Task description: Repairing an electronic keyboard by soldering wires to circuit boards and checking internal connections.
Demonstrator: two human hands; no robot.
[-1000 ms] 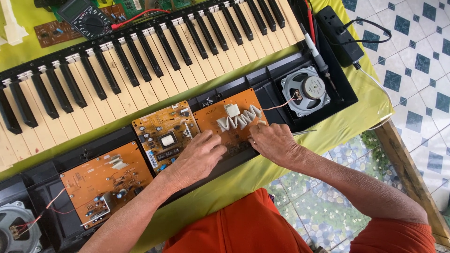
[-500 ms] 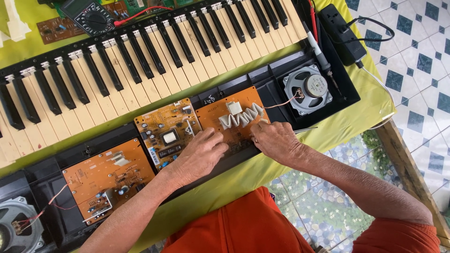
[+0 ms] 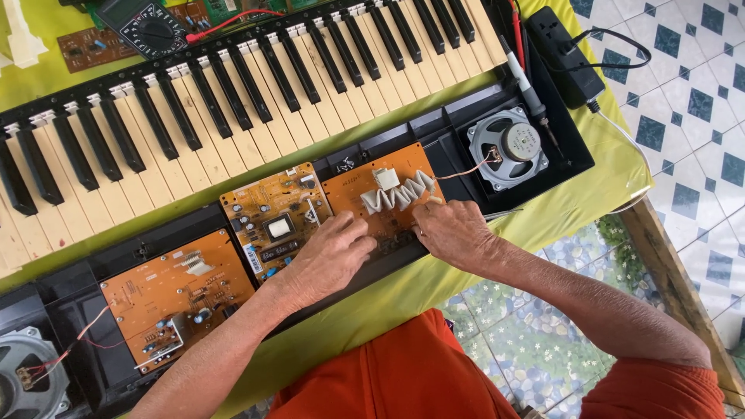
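An opened electronic keyboard lies on a yellow-green cloth. Its black lower casing (image 3: 458, 132) carries three orange circuit boards. My left hand (image 3: 330, 256) rests on the near edge of the right-hand board (image 3: 372, 225), fingers curled, touching the board next to the middle board (image 3: 272, 221). My right hand (image 3: 454, 233) presses its fingertips on the same board's near right corner, just below a white zigzag heat sink (image 3: 396, 194). Neither hand holds a tool. What lies under the palms is hidden.
The key bed (image 3: 233, 109) lies behind the boards. A round speaker (image 3: 508, 147) sits right, another speaker (image 3: 27, 380) at bottom left. A third orange board (image 3: 174, 299) lies left. A multimeter (image 3: 147, 27), probe (image 3: 524, 77) and black power strip (image 3: 563, 54) lie behind.
Both hands have stayed on the right-hand board with only small finger shifts. The camera view has drifted slightly.
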